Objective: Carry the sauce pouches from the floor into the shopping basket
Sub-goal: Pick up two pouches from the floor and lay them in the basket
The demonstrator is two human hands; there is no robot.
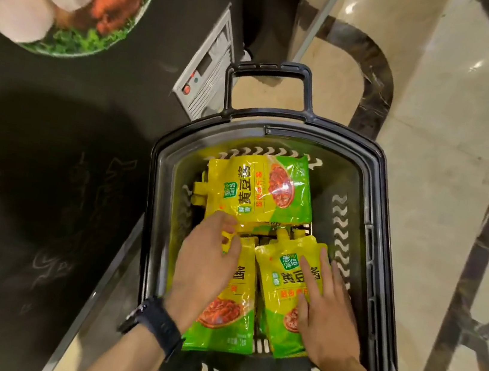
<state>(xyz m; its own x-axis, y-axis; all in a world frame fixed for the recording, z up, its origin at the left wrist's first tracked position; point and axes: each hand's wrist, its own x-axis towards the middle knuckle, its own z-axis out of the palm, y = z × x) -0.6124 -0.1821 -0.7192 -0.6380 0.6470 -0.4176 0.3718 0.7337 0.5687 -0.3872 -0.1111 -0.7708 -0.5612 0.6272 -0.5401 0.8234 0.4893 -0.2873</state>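
Note:
Three yellow-and-green sauce pouches lie inside the dark shopping basket (372,203). One pouch (268,188) lies crosswise at the far end. Two lie side by side at the near end. My left hand (204,261), a black watch on its wrist, rests on the near left pouch (227,318); that pouch's yellow spout shows between thumb and fingers. My right hand (323,309) presses flat, fingers straight, on the near right pouch (283,282). No pouch is visible on the floor.
The basket's handle (268,72) stands up at its far end. A black display counter (52,158) with a grey control panel (206,70) runs along the left. Pale marble floor (426,179) with dark inlay lines lies to the right.

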